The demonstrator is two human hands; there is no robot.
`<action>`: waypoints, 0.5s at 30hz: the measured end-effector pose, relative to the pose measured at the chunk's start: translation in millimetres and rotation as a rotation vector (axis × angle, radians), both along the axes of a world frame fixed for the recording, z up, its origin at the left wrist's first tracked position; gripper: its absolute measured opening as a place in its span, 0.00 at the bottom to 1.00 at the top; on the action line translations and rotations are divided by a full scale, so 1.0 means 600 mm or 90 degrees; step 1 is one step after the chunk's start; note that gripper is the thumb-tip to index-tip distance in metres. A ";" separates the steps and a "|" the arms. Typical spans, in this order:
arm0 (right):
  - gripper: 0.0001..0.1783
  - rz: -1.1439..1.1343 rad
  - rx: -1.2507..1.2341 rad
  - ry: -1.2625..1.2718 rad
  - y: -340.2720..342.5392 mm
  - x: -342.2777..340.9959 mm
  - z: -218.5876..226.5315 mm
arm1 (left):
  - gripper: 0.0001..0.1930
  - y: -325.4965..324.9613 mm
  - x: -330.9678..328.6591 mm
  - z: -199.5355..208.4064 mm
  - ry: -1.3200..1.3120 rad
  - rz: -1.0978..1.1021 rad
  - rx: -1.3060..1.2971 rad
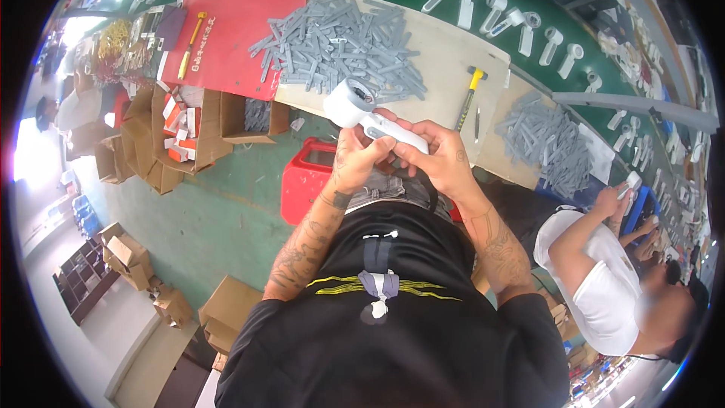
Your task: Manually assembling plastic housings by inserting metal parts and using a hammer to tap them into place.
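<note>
In front of my waist, both hands grip a white handheld fan (400,134). Its round head points up and to the left, and the handle slants down to the right. My left hand (358,157) pinches the handle near the head, with the thumb on a grey part. The fingers of my right hand (444,153) close round the handle's lower end. Just beyond the fan, a big heap of grey plastic strips (336,45) lies on the tabletop. A hammer with a yellow head (471,94) and a thin pen-like tool (477,124) rest to the right.
A red sheet (234,26) with another yellow hammer (192,45) covers the left tabletop. More white fans (495,11) line the green belt behind. A second grey heap (547,140) is at right, near a co-worker in white (596,279). Cardboard boxes (185,132) and a red stool (306,181) stand left.
</note>
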State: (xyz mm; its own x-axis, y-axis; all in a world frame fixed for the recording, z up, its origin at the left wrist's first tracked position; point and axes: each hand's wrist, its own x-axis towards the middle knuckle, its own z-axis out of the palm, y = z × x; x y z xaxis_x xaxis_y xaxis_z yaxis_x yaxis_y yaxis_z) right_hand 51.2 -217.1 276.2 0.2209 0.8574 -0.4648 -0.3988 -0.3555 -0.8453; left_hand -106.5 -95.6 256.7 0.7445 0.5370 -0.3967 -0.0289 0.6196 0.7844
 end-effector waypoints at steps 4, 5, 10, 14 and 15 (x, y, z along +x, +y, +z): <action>0.19 0.019 0.078 0.057 -0.007 0.025 -0.029 | 0.35 -0.004 -0.010 0.003 -0.041 -0.064 0.085; 0.21 0.063 0.075 -0.090 -0.013 0.033 -0.018 | 0.43 0.030 -0.024 -0.009 -0.099 -0.189 0.322; 0.21 0.196 0.129 -0.482 -0.016 0.054 -0.093 | 0.43 0.035 -0.073 -0.097 -0.158 -0.220 -0.446; 0.20 0.284 0.240 -0.765 -0.020 0.098 -0.171 | 0.33 0.013 0.005 -0.153 0.322 -0.499 0.250; 0.21 0.311 0.254 -0.751 -0.020 0.095 -0.190 | 0.35 0.004 0.020 -0.174 0.305 -0.566 0.298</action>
State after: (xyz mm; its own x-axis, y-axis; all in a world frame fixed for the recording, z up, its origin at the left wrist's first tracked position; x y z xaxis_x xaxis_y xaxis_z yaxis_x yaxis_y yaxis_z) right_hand 108.2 -229.2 162.0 -0.0525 0.9946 0.0896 0.7333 0.0993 -0.6726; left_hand -94.4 -93.0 152.1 0.7629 0.0604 -0.6437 0.6464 -0.0902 0.7576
